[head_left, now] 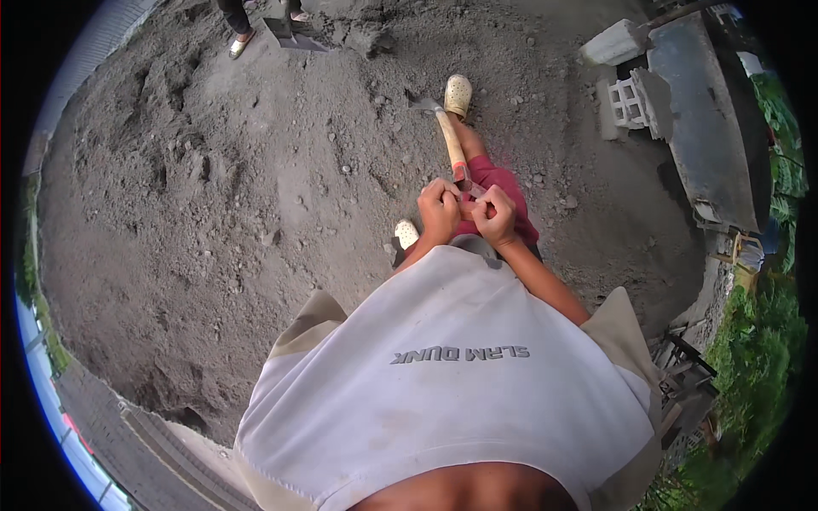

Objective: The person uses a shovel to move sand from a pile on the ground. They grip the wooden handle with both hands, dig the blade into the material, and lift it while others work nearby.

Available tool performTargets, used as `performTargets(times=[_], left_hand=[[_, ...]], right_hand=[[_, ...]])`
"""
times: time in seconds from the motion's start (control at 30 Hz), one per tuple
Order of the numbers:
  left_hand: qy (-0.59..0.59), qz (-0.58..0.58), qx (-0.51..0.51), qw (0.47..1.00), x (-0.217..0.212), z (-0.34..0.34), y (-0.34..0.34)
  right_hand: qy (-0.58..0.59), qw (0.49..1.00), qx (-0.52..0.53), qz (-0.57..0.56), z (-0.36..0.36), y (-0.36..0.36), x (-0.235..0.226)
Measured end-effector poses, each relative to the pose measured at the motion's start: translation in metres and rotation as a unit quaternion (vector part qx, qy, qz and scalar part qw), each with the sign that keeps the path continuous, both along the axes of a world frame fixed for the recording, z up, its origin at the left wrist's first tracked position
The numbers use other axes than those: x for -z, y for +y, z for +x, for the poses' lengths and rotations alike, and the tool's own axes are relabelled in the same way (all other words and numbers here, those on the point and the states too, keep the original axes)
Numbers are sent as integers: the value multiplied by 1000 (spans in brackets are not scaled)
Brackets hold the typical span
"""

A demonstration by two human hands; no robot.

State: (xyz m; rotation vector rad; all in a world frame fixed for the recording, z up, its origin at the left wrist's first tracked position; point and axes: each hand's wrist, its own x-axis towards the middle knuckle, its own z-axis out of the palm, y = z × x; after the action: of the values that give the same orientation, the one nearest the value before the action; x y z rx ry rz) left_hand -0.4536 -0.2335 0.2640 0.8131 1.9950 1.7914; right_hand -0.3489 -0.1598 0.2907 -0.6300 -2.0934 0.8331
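Note:
A shovel stands between my legs, its wooden shaft running toward me and its metal blade down at the grey soil. A red band and a dark metal fork mark the top of its shaft. My left hand is closed at the left side of the forked grip, fingers curled. On the other side, my right hand is closed too, thumb and fingers pinched at the grip. Both hands meet in front of my waist, close together. Fingers partly cover the grip, so its exact shape cannot be made out.
Grey, lumpy soil spreads around me. Ahead on the left, another person's foot is beside a second shovel's blade. To the right lie a hollow concrete block, a pale block and a long metal sheet. Green plants border the right.

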Motion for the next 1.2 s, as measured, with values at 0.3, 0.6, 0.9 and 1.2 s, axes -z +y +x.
performTargets(times=[0.3,0.6,0.9,1.2], left_hand=[[90,-50,-9,995,24,36,-26],[-116,-54,52,990,47,44,-18],[-325,-123,47,937,45,89,-43],[-449,-88,165,874,141,234,-58]], right_hand=[[-339,935,-86,-56,30,-10,4],[-431,775,-253,-387,20,14,11],[-378,910,-165,-43,80,-25,31],[-452,877,-155,-46,226,-50,76]])
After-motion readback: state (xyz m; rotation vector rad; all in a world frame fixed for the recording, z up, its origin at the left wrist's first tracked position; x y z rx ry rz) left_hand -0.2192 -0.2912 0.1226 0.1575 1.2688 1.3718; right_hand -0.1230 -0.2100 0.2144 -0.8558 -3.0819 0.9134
